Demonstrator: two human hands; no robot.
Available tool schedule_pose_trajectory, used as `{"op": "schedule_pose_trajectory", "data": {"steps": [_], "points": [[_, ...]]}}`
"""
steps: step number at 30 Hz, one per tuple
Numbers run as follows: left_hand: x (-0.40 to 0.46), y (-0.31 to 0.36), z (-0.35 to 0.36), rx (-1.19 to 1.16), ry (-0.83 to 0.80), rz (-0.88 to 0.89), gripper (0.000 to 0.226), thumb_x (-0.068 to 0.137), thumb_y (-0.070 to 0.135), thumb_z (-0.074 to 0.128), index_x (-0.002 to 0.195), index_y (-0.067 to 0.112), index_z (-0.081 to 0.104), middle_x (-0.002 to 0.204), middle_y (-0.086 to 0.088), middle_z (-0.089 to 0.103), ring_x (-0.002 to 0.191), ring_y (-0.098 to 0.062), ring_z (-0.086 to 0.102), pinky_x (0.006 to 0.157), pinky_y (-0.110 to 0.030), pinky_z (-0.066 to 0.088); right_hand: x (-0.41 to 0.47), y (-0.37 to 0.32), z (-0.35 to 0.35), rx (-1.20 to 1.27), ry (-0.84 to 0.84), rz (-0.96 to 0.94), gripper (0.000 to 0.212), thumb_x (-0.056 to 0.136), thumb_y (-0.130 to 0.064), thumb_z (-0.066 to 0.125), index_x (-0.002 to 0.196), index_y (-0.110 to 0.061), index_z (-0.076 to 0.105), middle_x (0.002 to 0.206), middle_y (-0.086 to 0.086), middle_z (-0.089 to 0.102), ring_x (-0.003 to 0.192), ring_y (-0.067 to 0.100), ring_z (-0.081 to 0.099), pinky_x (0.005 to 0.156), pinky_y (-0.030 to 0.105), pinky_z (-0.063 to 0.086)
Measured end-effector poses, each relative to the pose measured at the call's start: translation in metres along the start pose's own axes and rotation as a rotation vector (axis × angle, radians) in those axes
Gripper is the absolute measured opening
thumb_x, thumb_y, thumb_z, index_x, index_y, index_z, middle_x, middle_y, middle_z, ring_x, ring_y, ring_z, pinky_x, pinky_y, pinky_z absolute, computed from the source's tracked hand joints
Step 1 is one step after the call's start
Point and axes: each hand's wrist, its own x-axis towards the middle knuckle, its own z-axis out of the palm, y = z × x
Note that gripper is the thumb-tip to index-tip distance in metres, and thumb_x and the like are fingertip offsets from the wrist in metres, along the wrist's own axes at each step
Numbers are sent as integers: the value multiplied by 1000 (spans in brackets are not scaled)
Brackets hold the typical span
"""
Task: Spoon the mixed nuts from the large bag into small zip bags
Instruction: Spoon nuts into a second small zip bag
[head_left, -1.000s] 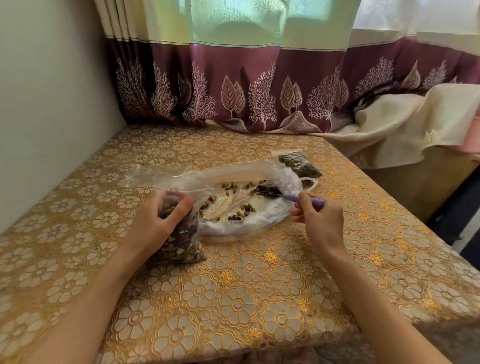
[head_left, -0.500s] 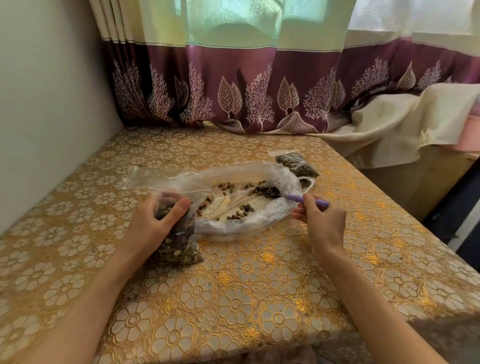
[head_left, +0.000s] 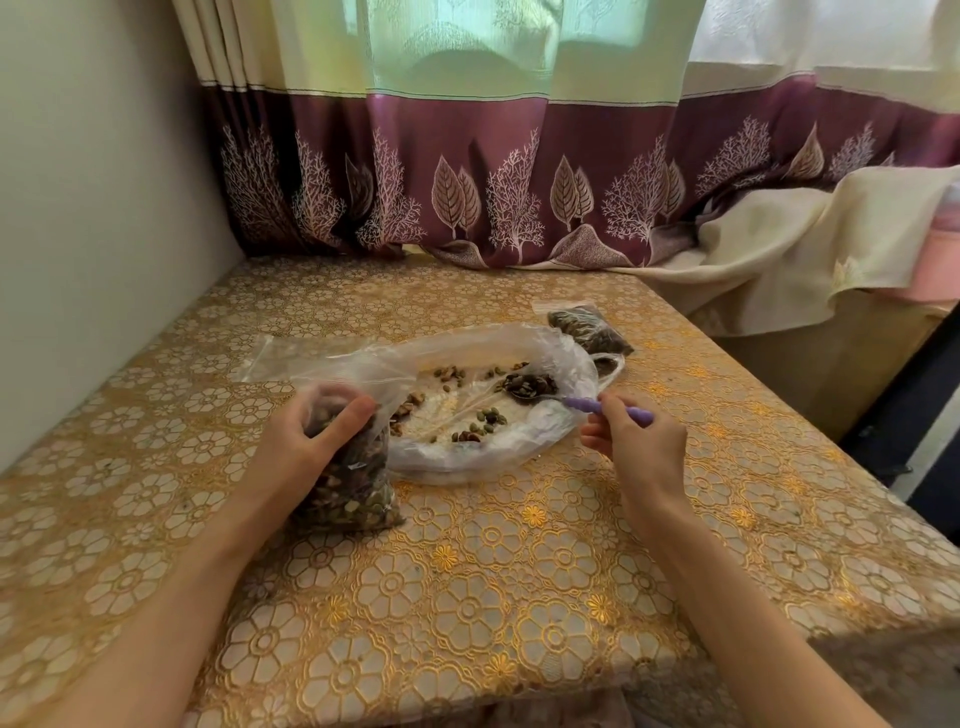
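The large clear bag (head_left: 467, 457) lies open on the table with scattered mixed nuts (head_left: 480, 423) inside. My left hand (head_left: 301, 447) grips the neck of a small zip bag (head_left: 353, 488) that stands well filled with nuts at the big bag's left edge. My right hand (head_left: 636, 441) pinches the purple handle of a spoon (head_left: 582, 402). The spoon's bowl, heaped with nuts (head_left: 530, 385), hovers inside the large bag at its right end.
A second filled small zip bag (head_left: 589, 330) lies flat behind the large bag to the right. The gold floral tablecloth (head_left: 467, 571) covers the table. A wall stands at the left, a curtain (head_left: 519, 182) at the back, and a cream cloth (head_left: 779, 260) at the right.
The spoon's bowl has lifted slightly, loaded with nuts, inside the large bag. My left hand keeps its hold on the small bag.
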Motion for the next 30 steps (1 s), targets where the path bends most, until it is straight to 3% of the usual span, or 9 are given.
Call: {"op": "schedule_pose_trajectory", "data": {"steps": [3,10,14,20,25,30], "points": [[1,1,0,-12,-5,-12,27,70,48,56,91,32,58,89,14,64,73,8,61,57,-7,43,-4,-5,3,31,-28,-13,21,95,-10,53,78,-9,66,83,7,75,59,12,58,58,24,53],[3,0,-1,-32,-28,-25,29,70,43,57,93,26,59,89,10,63,65,13,60,52,-2,41,-18,-30,12,169,-161,-48,18,94,-9,54,80,-8,66,60,-3,69,57,9,58,52,16,50],[4,-1,-1,-58,-33,-37,25,72,38,60,94,24,59,88,8,64,65,12,61,52,-2,41,-26,-51,24,247,-305,-90,16,93,-8,55,85,-2,67,68,8,66,58,13,57,52,19,49],[4,0,-1,-54,-38,-46,31,69,42,60,95,25,60,89,13,62,65,16,59,50,-1,40,-37,-66,39,194,-550,-187,12,93,-3,52,94,0,64,67,1,70,58,12,59,52,19,49],[3,-2,-2,-107,-54,-97,42,65,48,61,102,29,59,93,11,67,78,1,65,66,-18,50,-39,-66,43,46,-650,-298,13,90,0,56,96,-3,67,72,9,65,62,14,61,55,22,51],[2,-1,-1,-98,-39,-74,35,64,49,63,94,33,61,95,8,64,85,-6,62,59,-11,46,-34,-67,40,21,-677,-320,14,90,1,56,96,-5,68,67,7,63,61,14,59,56,23,49]]}}
